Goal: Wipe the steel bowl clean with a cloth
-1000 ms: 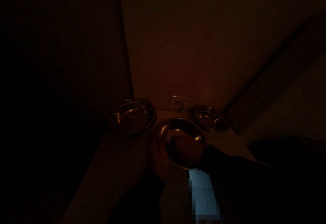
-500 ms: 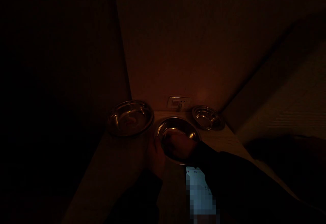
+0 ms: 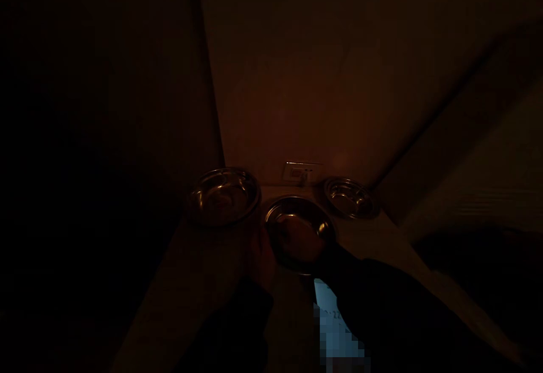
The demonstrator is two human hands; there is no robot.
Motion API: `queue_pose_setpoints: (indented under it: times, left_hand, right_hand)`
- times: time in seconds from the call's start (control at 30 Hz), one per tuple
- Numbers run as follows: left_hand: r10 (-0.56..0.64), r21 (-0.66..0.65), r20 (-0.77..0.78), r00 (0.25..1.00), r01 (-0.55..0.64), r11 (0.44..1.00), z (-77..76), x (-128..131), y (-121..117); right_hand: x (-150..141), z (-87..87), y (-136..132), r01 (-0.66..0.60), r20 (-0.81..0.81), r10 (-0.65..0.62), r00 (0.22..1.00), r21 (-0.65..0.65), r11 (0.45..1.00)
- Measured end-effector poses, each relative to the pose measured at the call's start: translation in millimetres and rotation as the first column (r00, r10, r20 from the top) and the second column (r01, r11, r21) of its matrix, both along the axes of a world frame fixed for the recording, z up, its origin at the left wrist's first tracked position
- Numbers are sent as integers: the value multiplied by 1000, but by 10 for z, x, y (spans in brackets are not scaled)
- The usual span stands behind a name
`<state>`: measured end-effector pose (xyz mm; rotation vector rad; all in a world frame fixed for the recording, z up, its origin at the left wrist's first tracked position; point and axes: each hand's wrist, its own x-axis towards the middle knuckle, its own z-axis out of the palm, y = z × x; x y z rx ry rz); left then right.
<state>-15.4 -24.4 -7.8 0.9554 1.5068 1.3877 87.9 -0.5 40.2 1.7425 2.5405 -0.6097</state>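
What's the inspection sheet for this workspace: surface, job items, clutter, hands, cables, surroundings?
Surface: light tabletop, dimly lit; condition too dark to judge.
Job items: centre metal bowl, upright; any contents not discernible.
Clutter: left metal bowl and right metal bowl farther back, either side; lit screen nearer the wearer, partly covered by the right sleeve.
Grip: left hand at the centre bowl's left side, contact unclear; right hand over or inside that bowl, anything held not discernible.
Cables: nothing seen; something plug-like at the wall outlet.
Surroundings: plain wall behind the bowls; very dark at far left.
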Motion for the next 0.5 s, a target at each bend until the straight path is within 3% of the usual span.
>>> queue_pose_setpoints:
  times: [0.1,0.2,0.4,0.5]
  left_hand:
    - [11,-25,-4,1000,-12,1000,-9,25,-7]
    - [-11,-7,-7,1000,10,1000,-51,50,-6]
    - [-34,0,0,999,34,999,-97,-1,33]
    - [-12,-30,4,1000,12,999,-49,-25,23]
  right_hand:
    - [199,34,-58,-127,-34,124,992,-112,985]
    - [297,40,-92,-175,-52,168,984,-159,972]
    - [48,-63,-75,-31,-44,30,999,-22,999]
    - [81,-70,-93,-113,-66,111,992,-32,993]
